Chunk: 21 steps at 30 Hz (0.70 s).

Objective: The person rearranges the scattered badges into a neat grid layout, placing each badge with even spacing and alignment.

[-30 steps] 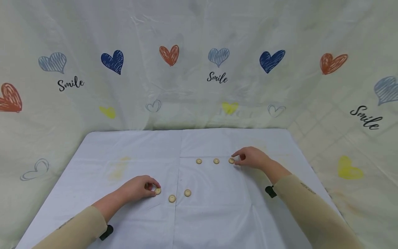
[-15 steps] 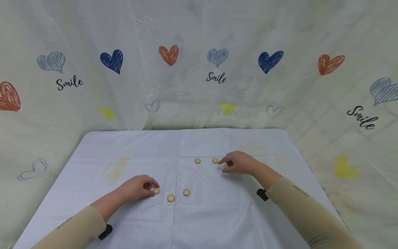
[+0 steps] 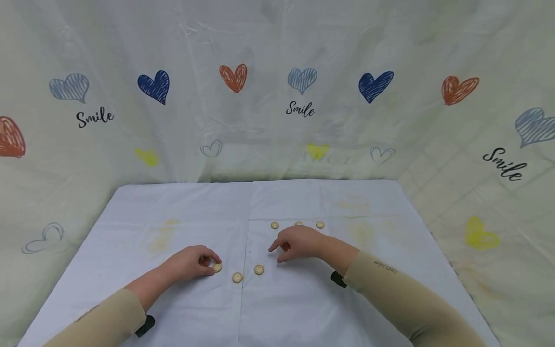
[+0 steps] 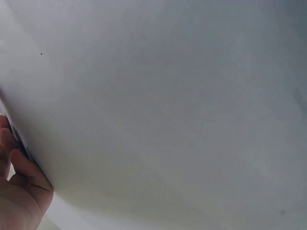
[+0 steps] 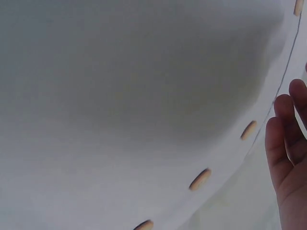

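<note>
My left hand [image 3: 191, 262] pinches a round wooden button [image 3: 218, 267] between thumb and index finger at the left of the near group. Two more buttons lie to its right, one button [image 3: 237, 277] slightly nearer and another button [image 3: 258, 269] beyond it. My right hand [image 3: 299, 242] hovers with fingers loosely bent and nothing in them, short of the back row. In that row are a left button [image 3: 275, 225], a middle button [image 3: 298, 223] partly hidden by the hand, and a right button [image 3: 320, 224]. The right wrist view shows relaxed fingers [image 5: 283, 134] near several buttons.
A creased white cloth [image 3: 277, 308] covers the table. Behind it hangs a pale curtain [image 3: 260, 29] printed with hearts and the word Smile. Dark wrist straps show below both beige sleeves [image 3: 381, 284].
The right hand let go of the rightmost back-row button, then moved left and nearer, past the middle button. My left hand stays on its button.
</note>
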### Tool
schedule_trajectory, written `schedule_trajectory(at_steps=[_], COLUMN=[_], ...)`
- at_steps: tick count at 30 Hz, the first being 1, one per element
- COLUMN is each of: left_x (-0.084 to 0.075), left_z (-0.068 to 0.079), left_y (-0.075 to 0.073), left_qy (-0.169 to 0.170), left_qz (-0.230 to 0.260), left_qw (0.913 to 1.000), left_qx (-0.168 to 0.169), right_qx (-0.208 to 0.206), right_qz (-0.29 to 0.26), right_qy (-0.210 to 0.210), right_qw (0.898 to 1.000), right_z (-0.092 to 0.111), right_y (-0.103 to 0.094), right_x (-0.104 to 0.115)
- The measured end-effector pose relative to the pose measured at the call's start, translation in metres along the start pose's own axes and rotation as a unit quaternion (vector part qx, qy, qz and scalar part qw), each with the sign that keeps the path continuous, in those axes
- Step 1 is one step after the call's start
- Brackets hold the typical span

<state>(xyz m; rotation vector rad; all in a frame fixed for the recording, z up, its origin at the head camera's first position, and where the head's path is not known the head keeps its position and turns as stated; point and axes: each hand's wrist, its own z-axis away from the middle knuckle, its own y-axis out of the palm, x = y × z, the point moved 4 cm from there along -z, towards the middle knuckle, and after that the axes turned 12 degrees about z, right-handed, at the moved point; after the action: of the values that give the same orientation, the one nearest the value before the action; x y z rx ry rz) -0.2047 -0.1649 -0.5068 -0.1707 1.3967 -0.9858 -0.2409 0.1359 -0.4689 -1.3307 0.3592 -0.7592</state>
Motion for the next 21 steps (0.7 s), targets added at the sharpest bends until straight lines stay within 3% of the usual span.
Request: schedule_trajectory(at_steps=[10, 21], left_x=[-0.003, -0.003], left_z=[0.001, 0.001], left_y=[0.000, -0.001], left_qy=[0.024, 0.025], left_qz=[0.003, 0.000], left_qw=[0.9997, 0.9997], left_qx=[0.002, -0.002], right_qx=[0.006, 0.017], right_qz=[0.029, 0.048], right_qy=[-0.066, -0.072], right_qw=[0.997, 0.996], right_z=[-0.021, -0.031], right_y=[0.015, 0.022], right_x=[0.027, 0.039])
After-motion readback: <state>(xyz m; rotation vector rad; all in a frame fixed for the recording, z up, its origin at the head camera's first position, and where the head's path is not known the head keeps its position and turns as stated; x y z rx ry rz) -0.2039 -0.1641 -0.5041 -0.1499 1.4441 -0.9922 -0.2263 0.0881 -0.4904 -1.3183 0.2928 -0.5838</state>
